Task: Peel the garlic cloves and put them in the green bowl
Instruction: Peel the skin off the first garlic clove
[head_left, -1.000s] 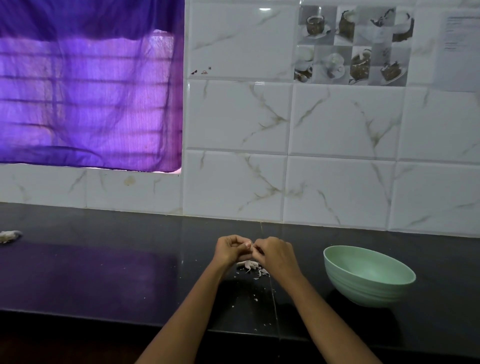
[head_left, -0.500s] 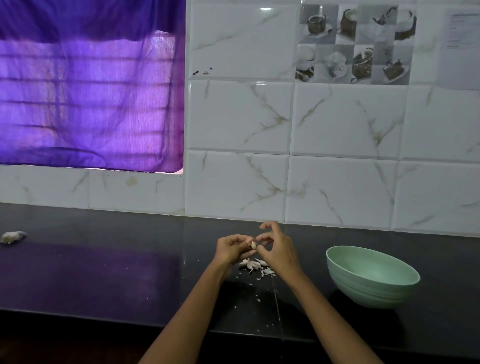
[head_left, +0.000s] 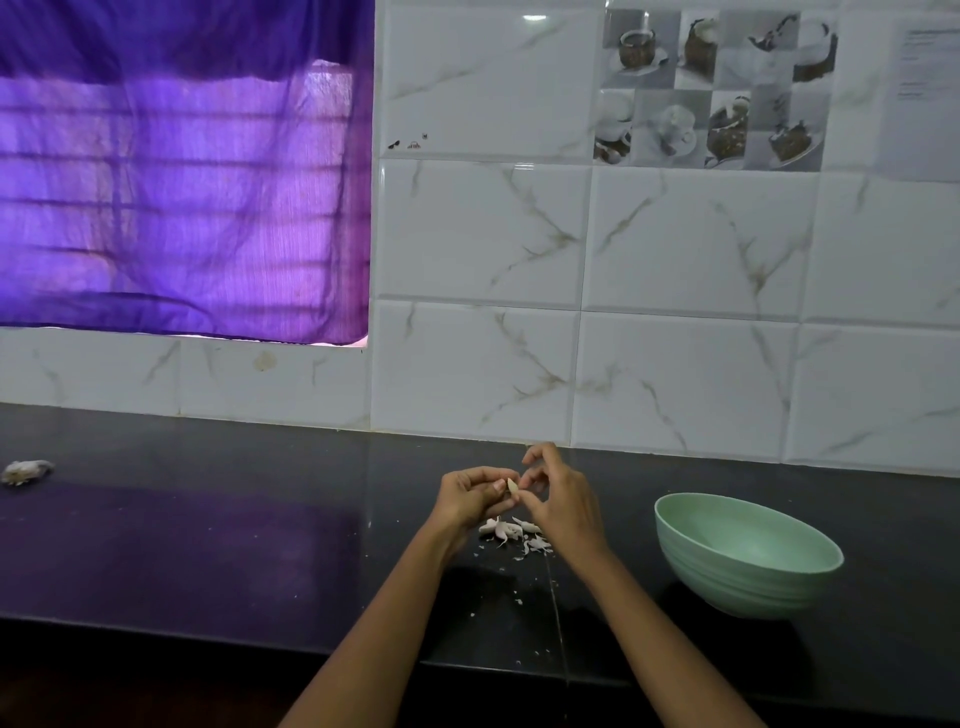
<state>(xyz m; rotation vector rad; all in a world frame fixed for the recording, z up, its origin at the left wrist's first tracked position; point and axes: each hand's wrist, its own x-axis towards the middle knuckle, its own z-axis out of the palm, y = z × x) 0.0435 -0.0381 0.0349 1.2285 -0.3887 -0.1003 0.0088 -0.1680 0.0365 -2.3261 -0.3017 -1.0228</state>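
Note:
My left hand (head_left: 470, 498) holds a small pale garlic clove (head_left: 512, 486) between thumb and curled fingers, above the black counter. My right hand (head_left: 558, 501) meets it from the right and pinches at the clove's tip with thumb and forefinger, its other fingers raised. Below the hands lies a little heap of garlic cloves and peeled skins (head_left: 511, 532). The green bowl (head_left: 748, 556) stands on the counter to the right of my right hand; its visible inside holds nothing.
The black counter (head_left: 208, 545) runs along a white tiled wall (head_left: 675, 374). A scrap of garlic husk (head_left: 26, 472) lies at the far left. Skin flakes (head_left: 519, 603) dot the counter toward its front edge. A purple curtain (head_left: 182, 182) covers the window.
The right hand's fingers have lifted and spread from a tight clasp, so the clove shows between the hands. More skin pieces lie under them. The view has shifted slightly.

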